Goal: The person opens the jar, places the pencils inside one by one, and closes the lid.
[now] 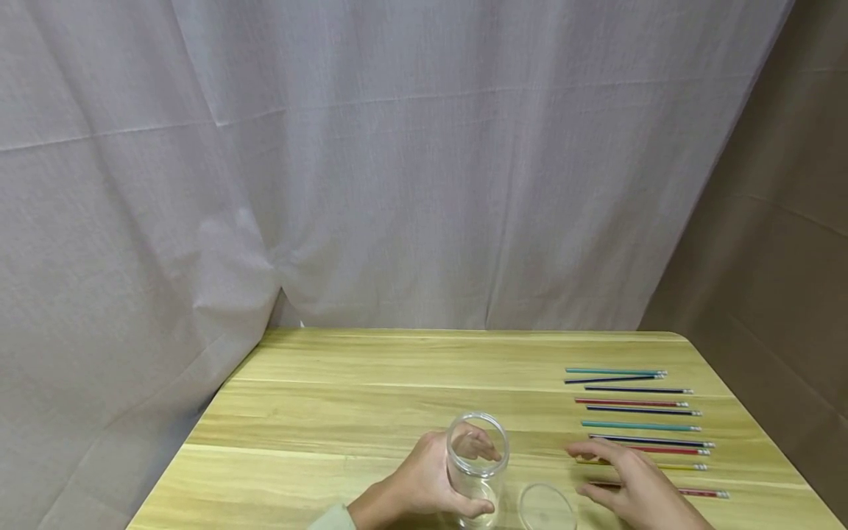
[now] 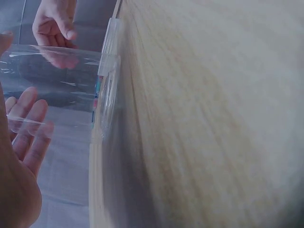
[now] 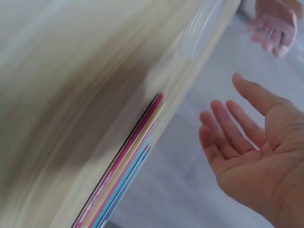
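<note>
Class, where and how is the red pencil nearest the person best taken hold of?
Probably at mid-length, pinched from above, thumb on the near side: the red pencil is thin, lies flat and runs sideways, with a gap between it and the yellow pencil.

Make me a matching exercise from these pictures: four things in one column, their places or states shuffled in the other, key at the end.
Things
1. Left hand
2. Right hand
3. Clear round lid
4. Pencils

Places and states
A. Laid out on the right part of the table
B. Open, holding nothing
C. Curled around the clear jar
D. On the tabletop, between the jar and a hand

Right pairs: 1-C, 2-B, 3-D, 4-A
</note>
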The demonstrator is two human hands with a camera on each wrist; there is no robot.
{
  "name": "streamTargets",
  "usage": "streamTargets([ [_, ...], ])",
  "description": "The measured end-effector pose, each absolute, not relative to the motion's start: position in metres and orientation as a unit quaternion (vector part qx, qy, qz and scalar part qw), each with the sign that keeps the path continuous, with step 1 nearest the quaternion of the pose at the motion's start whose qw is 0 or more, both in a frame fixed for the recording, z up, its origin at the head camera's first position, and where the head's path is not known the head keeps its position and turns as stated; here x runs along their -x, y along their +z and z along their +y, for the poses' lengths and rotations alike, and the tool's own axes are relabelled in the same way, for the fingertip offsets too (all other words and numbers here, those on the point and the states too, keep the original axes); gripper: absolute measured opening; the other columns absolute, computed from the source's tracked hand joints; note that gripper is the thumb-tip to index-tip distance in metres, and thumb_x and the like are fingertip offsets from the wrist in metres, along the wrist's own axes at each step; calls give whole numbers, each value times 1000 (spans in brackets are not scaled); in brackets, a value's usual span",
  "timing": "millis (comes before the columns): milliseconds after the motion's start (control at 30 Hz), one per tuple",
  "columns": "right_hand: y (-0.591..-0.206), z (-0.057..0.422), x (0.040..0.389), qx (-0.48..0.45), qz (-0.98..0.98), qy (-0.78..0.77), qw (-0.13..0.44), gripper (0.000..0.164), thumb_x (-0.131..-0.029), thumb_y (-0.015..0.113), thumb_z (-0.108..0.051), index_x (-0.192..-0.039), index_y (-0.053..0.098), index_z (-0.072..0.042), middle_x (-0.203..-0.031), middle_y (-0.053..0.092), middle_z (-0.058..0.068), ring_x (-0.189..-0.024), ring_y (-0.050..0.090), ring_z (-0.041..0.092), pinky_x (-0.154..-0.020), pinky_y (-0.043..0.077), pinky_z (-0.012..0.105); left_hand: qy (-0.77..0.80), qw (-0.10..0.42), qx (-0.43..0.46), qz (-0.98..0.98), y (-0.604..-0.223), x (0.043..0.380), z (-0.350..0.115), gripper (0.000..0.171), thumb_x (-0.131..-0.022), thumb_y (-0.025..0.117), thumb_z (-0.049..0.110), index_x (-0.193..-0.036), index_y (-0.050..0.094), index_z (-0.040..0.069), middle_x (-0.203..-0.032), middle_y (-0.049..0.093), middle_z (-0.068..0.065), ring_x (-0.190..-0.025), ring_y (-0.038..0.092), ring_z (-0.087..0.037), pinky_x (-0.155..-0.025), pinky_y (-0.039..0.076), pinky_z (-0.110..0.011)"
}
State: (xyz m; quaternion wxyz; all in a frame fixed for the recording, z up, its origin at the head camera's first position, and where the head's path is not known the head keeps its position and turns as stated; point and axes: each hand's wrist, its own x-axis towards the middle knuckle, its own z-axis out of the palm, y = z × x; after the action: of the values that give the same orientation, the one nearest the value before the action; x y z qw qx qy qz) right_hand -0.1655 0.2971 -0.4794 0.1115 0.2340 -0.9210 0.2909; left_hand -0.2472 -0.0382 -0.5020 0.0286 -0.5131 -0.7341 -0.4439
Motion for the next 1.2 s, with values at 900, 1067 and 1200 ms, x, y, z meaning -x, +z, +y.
streamTargets([
  [900, -496, 330, 178, -152, -942, 299, 22, 18, -82, 88, -4, -92, 77, -12, -86, 75, -10, -79, 65, -5, -68, 58, 25, -450, 27, 510, -733, -501, 247, -38, 67, -76, 95, 27, -130, 54, 20, -122, 75, 11, -112, 70, -4, -93, 55, -19],
  [1067, -503, 329, 179, -167, -941, 286, 63, 20, -78, 90, -2, -89, 76, -12, -83, 73, -13, -76, 63, -5, -65, 57, 26, -452, 25, 509, -732, -501, 246, -38, 67, -76, 95, 26, -130, 55, 20, -122, 75, 11, -112, 70, -4, -93, 55, -19],
  [1200, -507, 329, 178, -177, -940, 276, 91, 23, -75, 92, -1, -86, 75, -14, -81, 71, -15, -74, 61, -6, -63, 55, 24, -452, 25, 508, -732, -501, 246, -38, 68, -75, 96, 26, -129, 55, 20, -121, 75, 10, -111, 70, -3, -93, 55, -19],
])
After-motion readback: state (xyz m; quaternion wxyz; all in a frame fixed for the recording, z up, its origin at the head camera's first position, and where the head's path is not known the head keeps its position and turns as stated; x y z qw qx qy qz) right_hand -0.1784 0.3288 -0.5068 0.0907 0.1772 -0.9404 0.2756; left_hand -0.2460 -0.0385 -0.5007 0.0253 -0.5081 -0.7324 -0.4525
